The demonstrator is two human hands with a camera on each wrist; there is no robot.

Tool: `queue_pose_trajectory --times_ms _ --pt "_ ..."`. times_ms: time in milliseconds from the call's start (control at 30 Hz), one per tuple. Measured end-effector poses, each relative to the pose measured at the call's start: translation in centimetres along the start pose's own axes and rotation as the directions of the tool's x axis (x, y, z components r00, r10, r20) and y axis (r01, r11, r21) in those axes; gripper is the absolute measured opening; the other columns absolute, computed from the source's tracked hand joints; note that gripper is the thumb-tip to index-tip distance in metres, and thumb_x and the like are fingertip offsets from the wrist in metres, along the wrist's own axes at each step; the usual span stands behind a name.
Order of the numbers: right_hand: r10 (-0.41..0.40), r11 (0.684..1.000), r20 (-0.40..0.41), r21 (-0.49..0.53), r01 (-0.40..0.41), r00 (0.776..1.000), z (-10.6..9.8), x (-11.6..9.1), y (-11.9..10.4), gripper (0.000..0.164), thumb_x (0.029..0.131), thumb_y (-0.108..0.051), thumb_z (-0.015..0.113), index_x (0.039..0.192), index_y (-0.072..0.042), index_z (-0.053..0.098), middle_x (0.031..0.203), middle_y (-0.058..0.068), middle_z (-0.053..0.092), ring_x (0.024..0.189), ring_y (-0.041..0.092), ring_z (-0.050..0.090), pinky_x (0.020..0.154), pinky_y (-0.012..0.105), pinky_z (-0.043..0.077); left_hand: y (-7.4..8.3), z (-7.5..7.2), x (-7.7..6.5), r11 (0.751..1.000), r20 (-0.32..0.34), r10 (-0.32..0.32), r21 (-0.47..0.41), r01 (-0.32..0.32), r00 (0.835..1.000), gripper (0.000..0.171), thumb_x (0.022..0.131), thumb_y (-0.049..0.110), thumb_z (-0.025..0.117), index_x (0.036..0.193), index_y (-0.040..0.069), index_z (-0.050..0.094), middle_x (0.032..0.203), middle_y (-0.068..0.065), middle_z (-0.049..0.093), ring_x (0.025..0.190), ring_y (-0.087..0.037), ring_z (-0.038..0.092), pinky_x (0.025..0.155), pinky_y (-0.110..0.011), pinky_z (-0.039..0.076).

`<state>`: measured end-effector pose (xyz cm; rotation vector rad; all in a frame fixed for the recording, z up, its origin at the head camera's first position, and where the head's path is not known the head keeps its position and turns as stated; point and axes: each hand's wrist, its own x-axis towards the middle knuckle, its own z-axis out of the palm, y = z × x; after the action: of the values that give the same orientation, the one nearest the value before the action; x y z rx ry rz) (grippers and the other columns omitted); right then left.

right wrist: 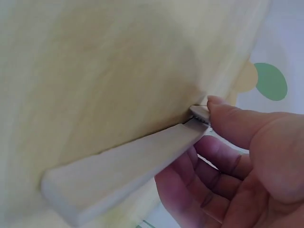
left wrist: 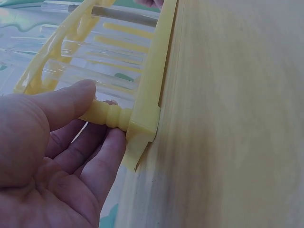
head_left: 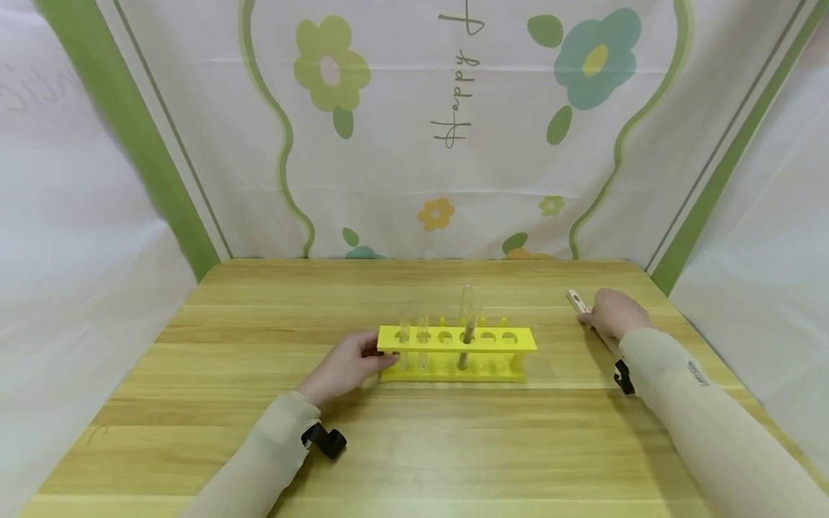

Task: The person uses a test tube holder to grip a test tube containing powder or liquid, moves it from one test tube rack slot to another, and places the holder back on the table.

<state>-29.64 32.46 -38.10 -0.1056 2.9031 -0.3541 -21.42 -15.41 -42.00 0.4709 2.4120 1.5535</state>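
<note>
A yellow test tube rack stands upright on the table. My left hand grips the post at its left end, thumb and fingers about it. Clear test tubes stand in the left holes. Near the middle, another tube has a dark grey content in its lower part, and a clear tube rises behind it. To the right of the rack, my right hand pinches a wooden test tube holder low at the tabletop. Part of the holder is hidden under the hand in the head view.
The wooden table reaches back to a cloth printed with flowers, which hangs behind it. More white cloth hangs at both sides. Short yellow pegs stick up along the back of the rack. A black strap device sits on the left wrist.
</note>
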Motion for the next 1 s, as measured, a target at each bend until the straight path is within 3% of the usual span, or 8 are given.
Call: queue_pose_trajectory --times_ms 367,667,1000 --pt "0.052 0.998 -0.044 -0.043 -0.054 0.998 -0.3 0.1 -1.4 0.032 0.097 -0.025 0.065 0.076 -0.004 0.055 0.067 0.008 0.052 0.06 0.022 0.047 0.054 0.034 0.042 0.0 -0.5 -0.1 1.0 0.002 0.008 0.008 -0.008 1.0 0.032 0.095 0.022 0.07 0.126 0.022 0.065 0.117 0.005 0.067 0.105 -0.016 0.062 0.084 -0.034 0.052" --pt "0.052 0.999 -0.033 0.018 -0.052 0.998 -0.3 0.2 -1.1 0.033 0.097 -0.026 0.065 0.077 -0.002 0.055 0.068 0.009 0.053 0.06 0.021 0.049 0.055 0.033 0.044 0.1 -0.5 -0.5 1.0 0.004 0.006 0.006 -0.006 1.0 0.033 0.095 0.017 0.069 0.128 0.02 0.064 0.118 0.004 0.067 0.111 -0.016 0.062 0.087 -0.033 0.052" --pt "0.026 1.0 -0.047 0.005 -0.026 0.999 0.1 -0.4 -0.5 0.031 0.097 -0.023 0.064 0.076 -0.001 0.054 0.068 0.01 0.053 0.061 0.022 0.049 0.056 0.035 0.044 0.2 -0.1 -0.5 1.0 0.024 0.018 0.016 -0.018 1.0 0.03 0.096 0.015 0.067 0.126 0.017 0.064 0.113 0.0 0.068 0.107 -0.018 0.062 0.085 -0.032 0.052"
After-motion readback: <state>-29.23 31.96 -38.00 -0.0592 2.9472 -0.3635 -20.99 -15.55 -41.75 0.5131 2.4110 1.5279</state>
